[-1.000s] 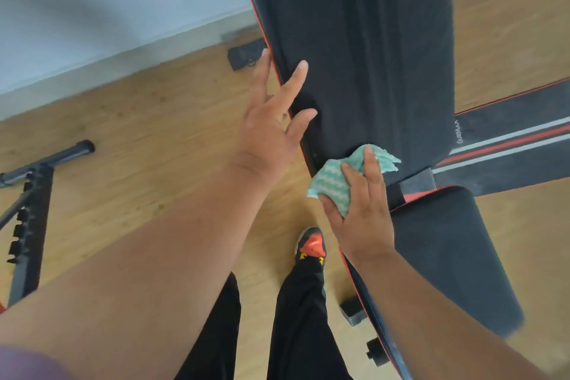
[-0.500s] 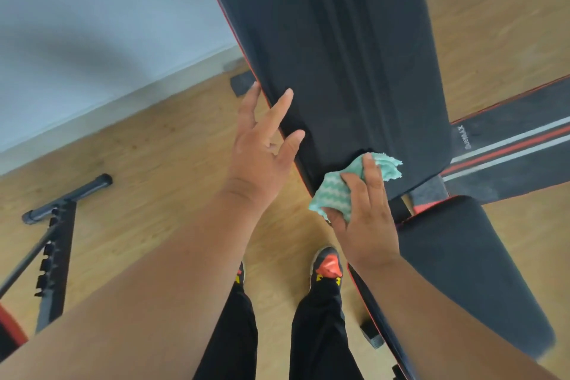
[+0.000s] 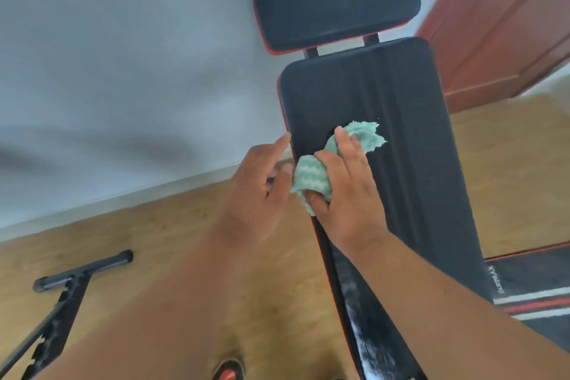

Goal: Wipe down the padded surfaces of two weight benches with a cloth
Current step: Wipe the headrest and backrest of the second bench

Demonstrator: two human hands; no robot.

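R hand (image 3: pixel 345 191), fingers clamped on the green cloth (image 3: pixel 311 177), has slid it from the lower edge up onto the back pad (image 3: pixel 410 163) w/ L hand (image 3: pixel 256 191) loose-fingered beside, so wiping now heads toward the headrest (image 3: pixel 336 0).

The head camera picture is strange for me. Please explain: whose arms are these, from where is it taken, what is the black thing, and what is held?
The camera sits on a person's head and looks down, so the two arms are that person's own. The long black thing is the padded backrest of a weight bench, with a separate headrest pad above it. The right hand grips a green and white cloth and presses it on the backrest. The left hand holds nothing; its forefinger reaches to the pad's left edge. On the wooden floor at the left lies a black metal frame.
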